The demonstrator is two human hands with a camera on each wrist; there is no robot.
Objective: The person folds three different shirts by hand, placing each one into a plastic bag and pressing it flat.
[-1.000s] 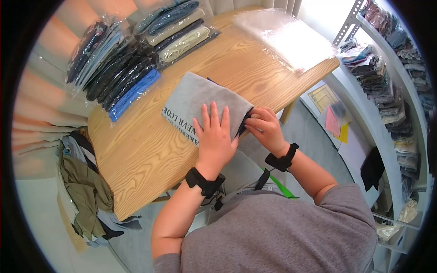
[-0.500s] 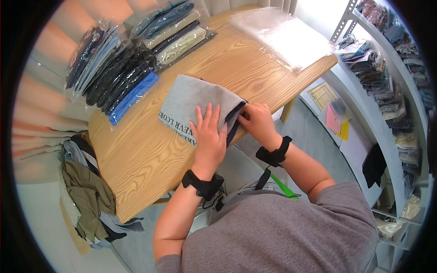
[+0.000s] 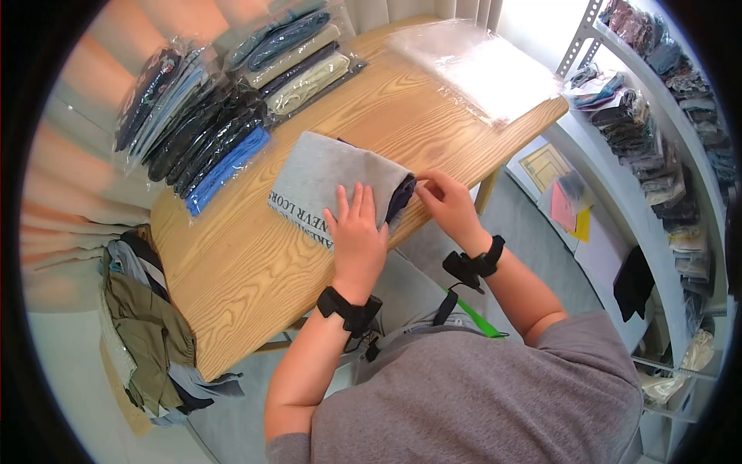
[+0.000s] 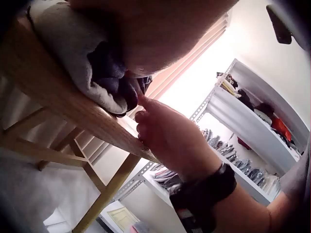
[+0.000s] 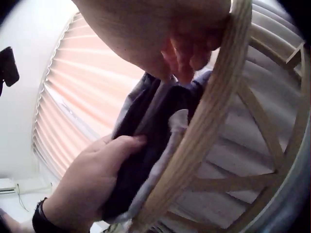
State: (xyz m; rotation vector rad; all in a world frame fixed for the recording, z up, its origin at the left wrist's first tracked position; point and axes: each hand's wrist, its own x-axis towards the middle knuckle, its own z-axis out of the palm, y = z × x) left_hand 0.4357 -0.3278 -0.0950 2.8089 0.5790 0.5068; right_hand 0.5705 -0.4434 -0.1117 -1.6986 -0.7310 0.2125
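A folded grey garment point(image 3: 317, 166) with dark printed lettering lies near the front edge of the table. Dark navy cloth point(image 5: 160, 114) shows inside its open right end. The left hand point(image 3: 358, 243) rests on top of the grey fabric, fingers extended over the lettering. Its thumb lies against the navy cloth in the right wrist view. At the far corner of that same end, the right hand point(image 3: 452, 205) pinches the cloth edge between thumb and fingertips, as the left wrist view shows from below.
Bagged folded clothes point(image 3: 209, 127) are lined up along the back left of the wooden table point(image 3: 232, 286). Clear plastic bags point(image 3: 479, 66) lie at the far right. Loose clothes point(image 3: 147, 325) hang beside the left edge. Shelves point(image 3: 657, 155) with packed garments stand at right.
The garment's right end has gone from nearly closed to gaping, with more navy cloth showing. The right hand pulled inward, then shifted slightly outward. The left hand stays on top, a little lower.
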